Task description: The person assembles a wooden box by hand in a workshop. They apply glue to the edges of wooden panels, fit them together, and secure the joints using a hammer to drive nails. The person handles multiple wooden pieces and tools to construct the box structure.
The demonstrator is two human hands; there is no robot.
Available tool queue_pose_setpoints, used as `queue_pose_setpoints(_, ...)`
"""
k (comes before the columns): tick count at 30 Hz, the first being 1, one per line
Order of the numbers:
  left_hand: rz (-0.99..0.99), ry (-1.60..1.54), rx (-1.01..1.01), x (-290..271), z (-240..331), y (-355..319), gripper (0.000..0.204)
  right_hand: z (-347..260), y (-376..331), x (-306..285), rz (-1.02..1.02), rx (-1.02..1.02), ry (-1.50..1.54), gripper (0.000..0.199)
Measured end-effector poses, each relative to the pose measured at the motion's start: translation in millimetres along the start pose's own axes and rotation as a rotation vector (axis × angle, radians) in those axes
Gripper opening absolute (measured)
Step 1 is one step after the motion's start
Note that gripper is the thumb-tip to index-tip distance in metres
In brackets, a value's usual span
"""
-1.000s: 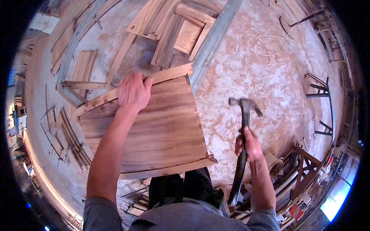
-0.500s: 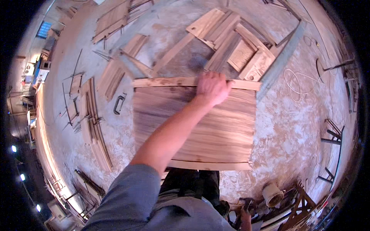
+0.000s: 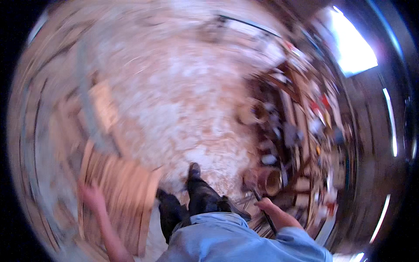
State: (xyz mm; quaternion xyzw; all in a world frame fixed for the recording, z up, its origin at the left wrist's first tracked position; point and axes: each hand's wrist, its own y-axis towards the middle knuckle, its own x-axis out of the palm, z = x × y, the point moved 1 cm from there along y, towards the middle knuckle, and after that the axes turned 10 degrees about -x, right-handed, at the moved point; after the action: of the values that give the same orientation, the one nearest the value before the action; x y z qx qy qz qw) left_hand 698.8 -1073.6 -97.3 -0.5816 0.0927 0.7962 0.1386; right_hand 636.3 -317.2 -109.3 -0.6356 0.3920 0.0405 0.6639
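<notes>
To my left stands a slatted-looking wooden panel [image 3: 118,192] with pale edge strips, blurred by the head's motion. My left hand [image 3: 92,196] is at its outer edge strip, the fingers closed over the edge as far as the blur lets me see. My right hand [image 3: 268,206] is wrapped around the dark handle of a tool [image 3: 271,226], held low at my right side. The tool's kind is smeared and cannot be made out.
A round bucket [image 3: 273,181] stands just beyond my right hand, with a second round container [image 3: 252,111] farther off. Cluttered wood and tools [image 3: 301,126] line the right side. Pale wooden pieces [image 3: 104,105] lie beyond the panel. Dust covers the floor [image 3: 187,100].
My view has swung to the right, so the panel now appears at the lower left. My right hand has come up into clearer view with the dark-handled tool. My left hand stays at the panel's edge.
</notes>
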Motion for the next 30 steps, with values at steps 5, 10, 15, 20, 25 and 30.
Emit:
queue_pose_setpoints(5, 0.064, 0.112, 0.218, 44, -7, -50, 0.05, 38, -10, 9, 0.015, 0.206, 0.206, 0.036)
queue_pose_setpoints(10, -0.503, -0.057, 0.37, 92, 143, -102, 0.035, 107, 24, 56, -0.013, 0.382, 0.64, 0.039)
queue_pose_setpoints(15, -0.83, 0.175, 0.56, 104, 366, -249, 0.046, 140, 27, 24, 0.03, 0.409, 0.772, 0.043)
queue_pose_setpoints(20, -0.826, 0.1, 1.185, 118, 538, -429, 0.039, 169, 17, -14, 0.055, 0.429, 0.882, 0.046)
queue_pose_setpoints(25, -0.953, 0.347, 1.668, 174, 637, -580, 0.041, 197, 15, 40, 0.132, 0.567, 1.153, 0.042)
queue_pose_setpoints(30, -1.418, 0.3, 1.876, 199, 714, -759, 0.042, 171, -3, 77, 0.392, 0.905, 1.706, 0.034)
